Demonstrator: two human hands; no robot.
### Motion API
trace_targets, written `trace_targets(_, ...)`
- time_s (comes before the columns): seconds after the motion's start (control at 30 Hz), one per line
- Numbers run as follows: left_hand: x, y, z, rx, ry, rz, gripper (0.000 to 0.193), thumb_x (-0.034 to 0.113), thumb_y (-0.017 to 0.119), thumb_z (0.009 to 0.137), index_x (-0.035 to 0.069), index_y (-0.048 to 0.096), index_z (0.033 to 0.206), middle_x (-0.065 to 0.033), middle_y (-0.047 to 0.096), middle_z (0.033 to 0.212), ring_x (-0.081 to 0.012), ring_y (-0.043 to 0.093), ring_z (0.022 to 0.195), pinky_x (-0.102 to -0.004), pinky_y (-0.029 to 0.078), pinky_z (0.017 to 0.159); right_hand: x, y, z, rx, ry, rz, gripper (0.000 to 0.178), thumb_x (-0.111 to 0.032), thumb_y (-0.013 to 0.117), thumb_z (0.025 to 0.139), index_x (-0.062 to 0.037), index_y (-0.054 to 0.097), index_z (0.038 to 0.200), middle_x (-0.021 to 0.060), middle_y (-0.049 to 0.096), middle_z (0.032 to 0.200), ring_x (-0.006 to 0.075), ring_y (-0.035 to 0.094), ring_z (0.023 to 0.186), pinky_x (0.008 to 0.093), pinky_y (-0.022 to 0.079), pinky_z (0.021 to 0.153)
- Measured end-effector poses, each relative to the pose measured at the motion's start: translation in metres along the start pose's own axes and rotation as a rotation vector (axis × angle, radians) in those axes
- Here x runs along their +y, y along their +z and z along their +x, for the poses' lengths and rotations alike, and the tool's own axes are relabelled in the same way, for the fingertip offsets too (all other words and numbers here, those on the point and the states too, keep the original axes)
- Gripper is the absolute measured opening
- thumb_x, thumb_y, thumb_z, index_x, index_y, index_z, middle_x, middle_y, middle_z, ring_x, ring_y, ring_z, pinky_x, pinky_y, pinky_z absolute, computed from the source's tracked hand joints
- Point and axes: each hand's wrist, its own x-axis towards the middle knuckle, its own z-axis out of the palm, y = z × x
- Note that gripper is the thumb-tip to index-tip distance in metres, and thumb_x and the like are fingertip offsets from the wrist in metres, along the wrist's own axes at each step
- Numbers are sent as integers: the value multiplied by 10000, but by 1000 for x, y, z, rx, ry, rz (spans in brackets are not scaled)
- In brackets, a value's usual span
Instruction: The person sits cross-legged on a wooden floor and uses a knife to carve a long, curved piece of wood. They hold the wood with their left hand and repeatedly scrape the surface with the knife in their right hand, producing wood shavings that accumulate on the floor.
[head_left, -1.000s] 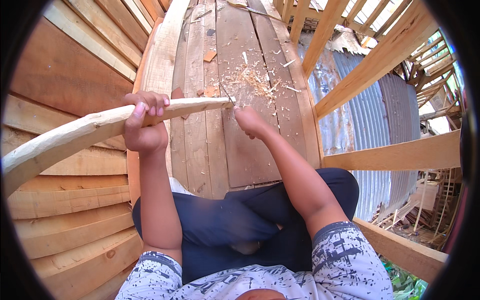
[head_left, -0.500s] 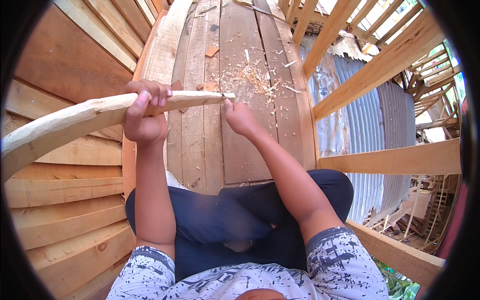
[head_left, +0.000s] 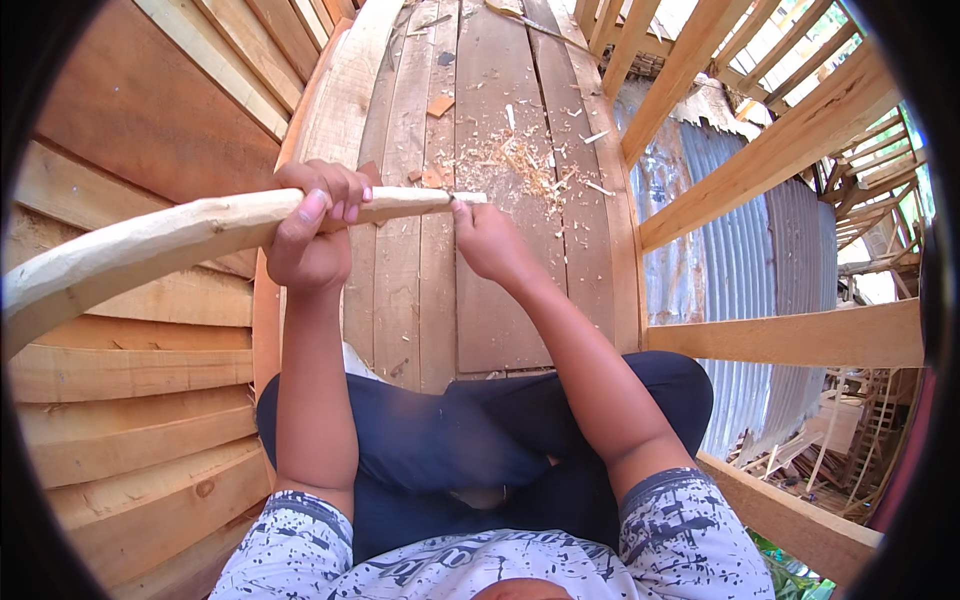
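Observation:
A long, pale, curved piece of wood (head_left: 170, 230) with a whittled surface runs from the left edge of the view to a narrow tip above the floor. My left hand (head_left: 315, 225) is wrapped round it a little short of the tip, thumb on the near side. Close to the tip, my right hand (head_left: 490, 240) is closed, its thumb pressed up against the wood's underside. A small dark edge shows across the wood at that thumb; what the right hand grips is mostly hidden by its fingers.
Wood shavings (head_left: 515, 165) lie scattered on the plank floor (head_left: 500, 320) beyond my hands, with small orange-brown chips (head_left: 440, 105). A board wall (head_left: 130, 375) rises on the left. Wooden railing (head_left: 780, 335) and corrugated metal sheets (head_left: 735, 240) are on the right. My crossed legs (head_left: 450, 430) are below.
The whole view has shifted slightly, so floor, wood and hands appear a little further right. Both hands keep their places on the wood, with no clear movement along it.

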Motion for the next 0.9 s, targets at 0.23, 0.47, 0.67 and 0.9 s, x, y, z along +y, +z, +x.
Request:
trace_targets(0.23,4,-7,-1,13,-13,11,154,215,537,779,118,426,736,-20,394,652,-156,405,619,-366,412,722,-3,6,8,-18,28,-73,546,-354,387,1013,97,655,865,324,653,868,455,647,867,516,501,802)
trace_targets(0.47,-1,-3,-1,13,29,-65,125,147,556,759,70,474,706,-52,460,620,-151,421,575,-354,432,677,-4,4,0,45,-14,-27,552,-386,380,1018,69,619,817,291,623,744,434,628,737,512,467,704)
trace_targets(0.67,0,-3,0,-66,18,-18,121,170,532,793,92,459,737,-31,422,657,-160,430,627,-360,423,702,42,18,27,42,194,-51,566,-396,375,1013,93,642,913,319,649,885,457,642,854,503,485,793)
trace_targets(0.9,-1,4,1,12,28,-79,129,134,559,782,61,487,704,-61,478,627,-155,439,586,-342,440,674,30,15,19,46,162,-12,598,-411,357,1015,123,618,951,330,648,929,473,631,918,516,468,840)
